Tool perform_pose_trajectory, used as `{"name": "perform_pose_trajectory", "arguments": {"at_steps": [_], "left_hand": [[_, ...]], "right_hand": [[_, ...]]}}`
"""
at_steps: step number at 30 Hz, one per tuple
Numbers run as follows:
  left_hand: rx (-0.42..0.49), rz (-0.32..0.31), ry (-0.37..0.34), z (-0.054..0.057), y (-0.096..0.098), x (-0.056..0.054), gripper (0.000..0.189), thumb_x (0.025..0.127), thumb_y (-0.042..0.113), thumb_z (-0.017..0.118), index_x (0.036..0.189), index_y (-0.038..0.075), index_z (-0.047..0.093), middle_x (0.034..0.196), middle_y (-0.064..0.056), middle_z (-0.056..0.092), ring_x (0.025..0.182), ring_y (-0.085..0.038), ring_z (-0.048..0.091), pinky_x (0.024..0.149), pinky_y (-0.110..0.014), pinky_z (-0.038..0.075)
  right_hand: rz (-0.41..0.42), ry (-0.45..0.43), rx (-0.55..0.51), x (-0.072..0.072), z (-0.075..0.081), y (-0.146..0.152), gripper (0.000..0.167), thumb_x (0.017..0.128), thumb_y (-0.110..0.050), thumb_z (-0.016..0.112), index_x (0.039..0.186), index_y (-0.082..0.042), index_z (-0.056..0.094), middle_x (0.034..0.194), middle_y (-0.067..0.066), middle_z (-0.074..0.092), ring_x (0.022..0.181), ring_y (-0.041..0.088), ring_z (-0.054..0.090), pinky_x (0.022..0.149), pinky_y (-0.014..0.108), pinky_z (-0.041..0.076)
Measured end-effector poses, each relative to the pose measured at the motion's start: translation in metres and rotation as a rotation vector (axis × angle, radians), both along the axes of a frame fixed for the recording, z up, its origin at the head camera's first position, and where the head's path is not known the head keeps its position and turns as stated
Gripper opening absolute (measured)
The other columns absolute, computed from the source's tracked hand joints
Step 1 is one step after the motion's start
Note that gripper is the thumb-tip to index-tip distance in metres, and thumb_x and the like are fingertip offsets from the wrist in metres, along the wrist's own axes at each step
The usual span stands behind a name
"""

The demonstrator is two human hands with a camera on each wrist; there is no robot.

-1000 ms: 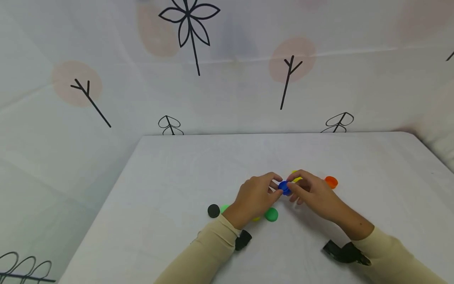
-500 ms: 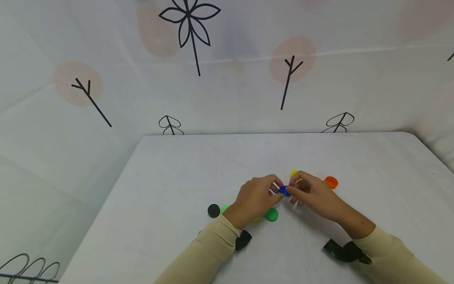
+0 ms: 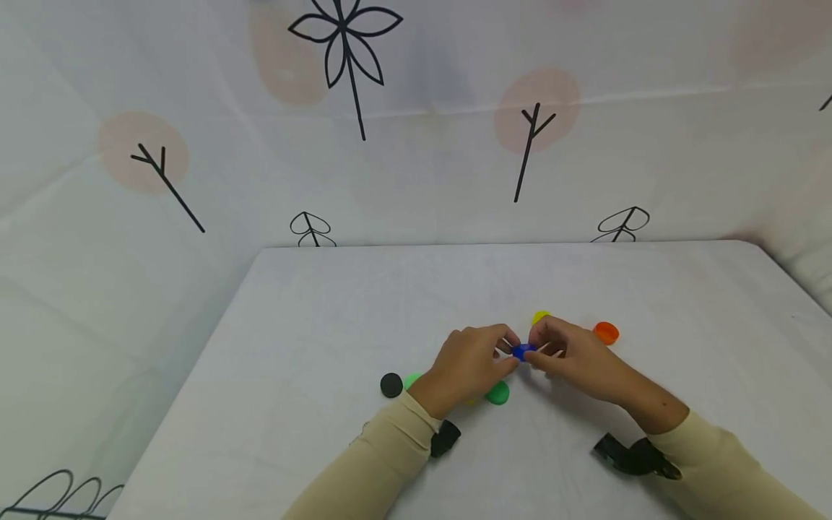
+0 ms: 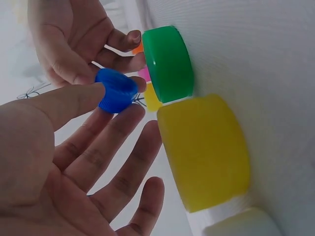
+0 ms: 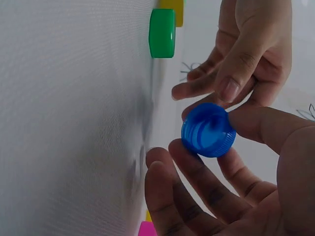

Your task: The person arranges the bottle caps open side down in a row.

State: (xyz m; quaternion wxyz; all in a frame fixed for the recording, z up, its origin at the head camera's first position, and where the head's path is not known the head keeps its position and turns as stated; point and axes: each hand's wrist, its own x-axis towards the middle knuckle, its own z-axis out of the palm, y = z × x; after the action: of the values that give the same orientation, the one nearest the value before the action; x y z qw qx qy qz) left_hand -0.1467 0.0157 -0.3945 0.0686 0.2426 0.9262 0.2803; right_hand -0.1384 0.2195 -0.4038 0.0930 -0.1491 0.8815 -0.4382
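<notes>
A small blue bottle cap (image 3: 523,352) is held between both hands, just above the white table. My left hand (image 3: 469,365) pinches it from the left, thumb against forefingers. From the other side my right hand (image 3: 578,363) grips the same cap with thumb and fingertips. Its hollow, ribbed inside faces the right wrist camera, where the blue cap (image 5: 208,130) shows a finely ridged rim. Beneath and beside the left hand lie a green cap (image 3: 497,393) and a larger-looking yellow cap (image 4: 204,152), the latter mostly hidden in the head view.
A black cap (image 3: 391,385) and a light green cap (image 3: 412,380) lie left of the left wrist. Beyond the right hand are a yellow cap (image 3: 541,316) and an orange cap (image 3: 607,333). A pink cap (image 5: 147,229) peeks in at the right wrist view's bottom edge.
The blue cap has tipped over and sunk slightly, so its round face now looks flatter from the head. Right fingers have shifted a little around it; the other caps stay put.
</notes>
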Motion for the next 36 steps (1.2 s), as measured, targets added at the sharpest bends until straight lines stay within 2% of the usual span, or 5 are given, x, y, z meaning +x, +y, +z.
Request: {"name": "perform_pose_trajectory", "arguments": {"at_steps": [7, 13, 17, 23, 36], "left_hand": [[-0.043, 0.005, -0.021, 0.0003, 0.0015, -0.0003, 0.017, 0.095, 0.03, 0.07, 0.111, 0.026, 0.071, 0.106, 0.013, 0.076, 0.099, -0.002, 0.069, 0.087, -0.023, 0.049], [-0.065, -0.017, -0.037, 0.0007, 0.002, -0.0003, 0.017, 0.094, 0.029, 0.07, 0.11, 0.026, 0.072, 0.105, 0.015, 0.075, 0.1, -0.001, 0.068, 0.094, -0.028, 0.046], [-0.094, -0.043, -0.032, 0.0001, 0.0025, -0.0009, 0.015, 0.094, 0.029, 0.071, 0.109, 0.026, 0.074, 0.101, 0.017, 0.075, 0.097, 0.0, 0.067, 0.091, -0.027, 0.045], [-0.135, -0.066, -0.03, 0.0009, 0.0025, -0.0007, 0.014, 0.094, 0.028, 0.071, 0.106, 0.026, 0.075, 0.097, 0.018, 0.075, 0.092, 0.002, 0.066, 0.089, -0.027, 0.045], [-0.162, -0.109, -0.004, -0.0005, 0.0006, -0.0013, 0.012, 0.091, 0.026, 0.074, 0.103, 0.027, 0.078, 0.093, 0.018, 0.076, 0.091, 0.003, 0.065, 0.082, -0.021, 0.045]], "right_hand": [[0.043, 0.052, 0.068, -0.0025, -0.0036, 0.0031, 0.022, 0.089, -0.022, 0.077, 0.1, -0.012, 0.061, 0.099, 0.002, 0.068, 0.092, 0.017, 0.068, 0.075, 0.022, 0.055], [0.078, 0.015, 0.099, -0.0032, -0.0033, 0.0034, 0.023, 0.085, -0.021, 0.08, 0.095, -0.014, 0.061, 0.096, 0.0, 0.067, 0.089, 0.016, 0.065, 0.074, 0.022, 0.054], [0.111, -0.018, 0.111, -0.0026, -0.0021, 0.0027, 0.025, 0.084, -0.023, 0.081, 0.094, -0.014, 0.061, 0.089, -0.002, 0.066, 0.084, 0.014, 0.062, 0.072, 0.022, 0.053], [0.154, -0.007, 0.114, -0.0011, -0.0015, 0.0028, 0.024, 0.083, -0.021, 0.082, 0.094, -0.014, 0.062, 0.083, -0.004, 0.064, 0.078, 0.009, 0.06, 0.068, 0.021, 0.053], [0.234, 0.015, 0.125, -0.0023, -0.0055, 0.0062, 0.017, 0.084, -0.022, 0.081, 0.094, -0.016, 0.068, 0.082, -0.007, 0.064, 0.076, 0.006, 0.059, 0.068, 0.021, 0.053]]}}
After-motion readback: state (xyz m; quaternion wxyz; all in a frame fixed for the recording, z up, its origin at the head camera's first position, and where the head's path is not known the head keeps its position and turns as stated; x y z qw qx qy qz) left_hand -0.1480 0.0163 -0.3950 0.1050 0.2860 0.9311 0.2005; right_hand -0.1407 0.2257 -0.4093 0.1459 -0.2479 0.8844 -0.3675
